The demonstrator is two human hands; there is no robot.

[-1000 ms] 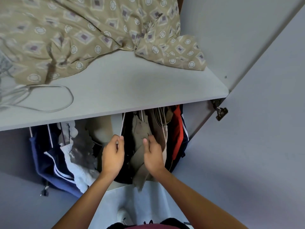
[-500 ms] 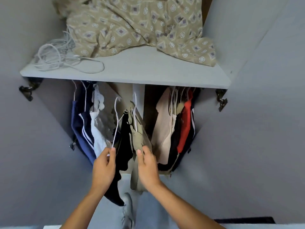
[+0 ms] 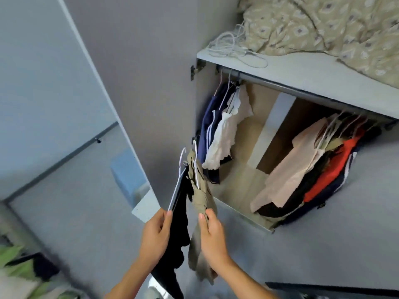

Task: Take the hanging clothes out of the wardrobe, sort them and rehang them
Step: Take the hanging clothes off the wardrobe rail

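My left hand (image 3: 156,235) grips a black garment (image 3: 179,225) on a white hanger, held out in front of the open wardrobe. My right hand (image 3: 212,233) grips a khaki garment (image 3: 201,199) on its own white hanger, right beside the black one. Both hanger hooks are off the rail (image 3: 287,87). On the rail's left end hang navy and white clothes (image 3: 218,130). On its right end hangs a bunch of beige, black and red clothes (image 3: 306,171).
A shelf (image 3: 306,72) above the rail carries a patterned beige blanket (image 3: 323,24) and a coiled white cord (image 3: 233,48). The left wardrobe door (image 3: 151,83) stands open beside my hands. Green bedding (image 3: 13,262) shows at the lower left.
Both hands have drawn the black and khaki garments out of the wardrobe and down to the left, hooks off the rail. My view has swung left, so the wardrobe sits at the right.
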